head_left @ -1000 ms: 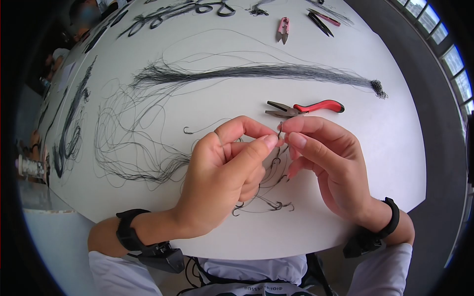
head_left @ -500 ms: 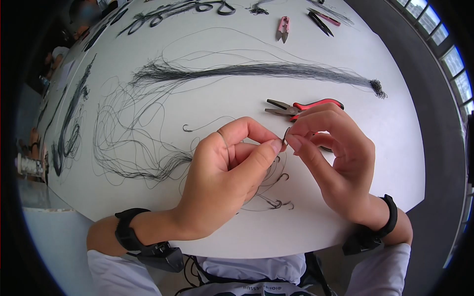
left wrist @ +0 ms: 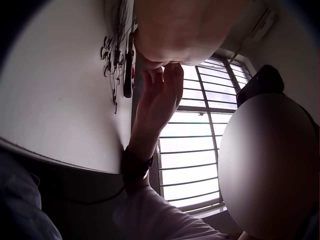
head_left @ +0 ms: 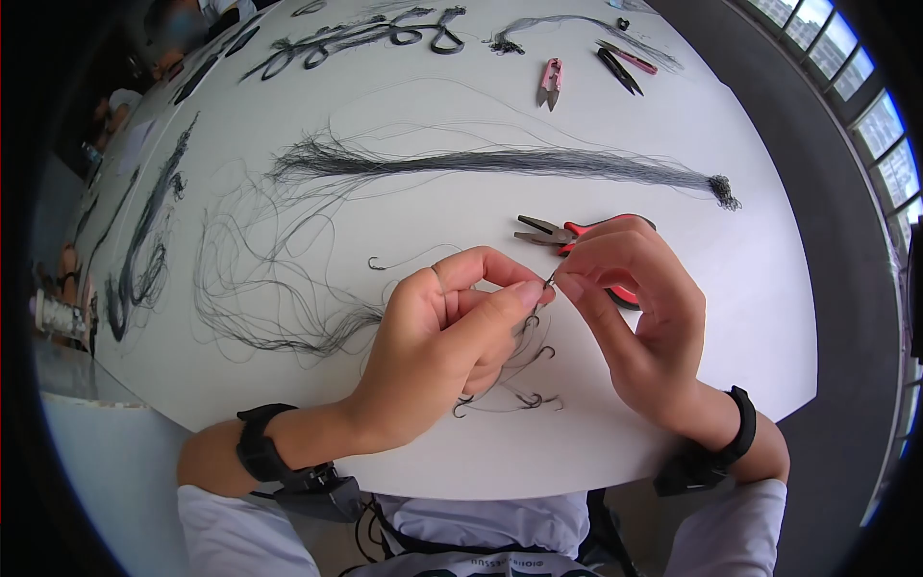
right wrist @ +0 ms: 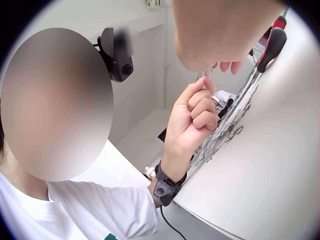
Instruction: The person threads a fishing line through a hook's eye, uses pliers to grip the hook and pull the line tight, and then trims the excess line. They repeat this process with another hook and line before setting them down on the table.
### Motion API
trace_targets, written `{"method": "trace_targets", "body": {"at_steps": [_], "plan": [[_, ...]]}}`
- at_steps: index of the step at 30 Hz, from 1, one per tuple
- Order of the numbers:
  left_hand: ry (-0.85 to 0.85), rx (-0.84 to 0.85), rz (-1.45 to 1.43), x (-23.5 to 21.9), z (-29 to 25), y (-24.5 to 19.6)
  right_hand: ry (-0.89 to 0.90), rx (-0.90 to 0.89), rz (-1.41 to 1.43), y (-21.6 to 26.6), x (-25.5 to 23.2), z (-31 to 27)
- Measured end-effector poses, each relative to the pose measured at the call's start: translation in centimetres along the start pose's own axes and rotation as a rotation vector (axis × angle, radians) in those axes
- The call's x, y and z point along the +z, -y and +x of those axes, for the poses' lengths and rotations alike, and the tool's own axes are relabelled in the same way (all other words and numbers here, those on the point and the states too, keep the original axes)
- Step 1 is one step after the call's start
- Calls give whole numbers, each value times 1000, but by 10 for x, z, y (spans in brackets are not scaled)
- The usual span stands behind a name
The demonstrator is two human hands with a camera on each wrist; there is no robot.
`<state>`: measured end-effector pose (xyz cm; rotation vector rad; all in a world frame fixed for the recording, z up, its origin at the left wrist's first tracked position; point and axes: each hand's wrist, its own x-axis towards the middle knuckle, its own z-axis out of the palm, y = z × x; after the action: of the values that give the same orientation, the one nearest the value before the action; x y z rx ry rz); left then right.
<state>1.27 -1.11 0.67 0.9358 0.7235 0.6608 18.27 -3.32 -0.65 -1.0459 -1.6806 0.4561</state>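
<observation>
Head view showed two bare hands meeting over a white table [head_left: 750, 327]. The left hand [head_left: 437, 341] pinched a small dark piece [head_left: 549, 283] between thumb and forefinger, its other fingers folded in toward the palm. The right hand [head_left: 649, 322] came to it from the opposite side, thumb and forefinger grasping the piece's upper end, the other fingers bent. So little of the piece stood out that its shape was hard to make out; it was probably a hook.

Below the hands and beside the left one, several hooks [head_left: 532, 400] lay on the table with thin dark lines running from them. One separate hook [head_left: 376, 263] lay just left of the left hand, on a fine curving line. Loose strands [head_left: 332, 338] looped across the table further left.

Pliers [head_left: 550, 234] with red-and-black handles lay beyond the hands, jaws pointing left and apart, the handles partly hidden behind the right hand. Beyond them stretched a long bundle of dark strands [head_left: 481, 163], knotted into a tight cluster at its right end. Pink snips [head_left: 550, 85] lay farther back, near black snips [head_left: 618, 71].
</observation>
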Motion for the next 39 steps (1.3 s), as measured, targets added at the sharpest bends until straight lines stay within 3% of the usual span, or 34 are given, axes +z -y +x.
{"method": "trace_targets", "body": {"at_steps": [12,27,39], "plan": [[-1,-38,-46,0,2,-2,26,42,92,0,-2,-1],[-39,127,225,-1,-1,-1,29,89,160,5,-3,0],[-11,122,209,-1,-2,-3,34,99,219,6,-6,0]]}}
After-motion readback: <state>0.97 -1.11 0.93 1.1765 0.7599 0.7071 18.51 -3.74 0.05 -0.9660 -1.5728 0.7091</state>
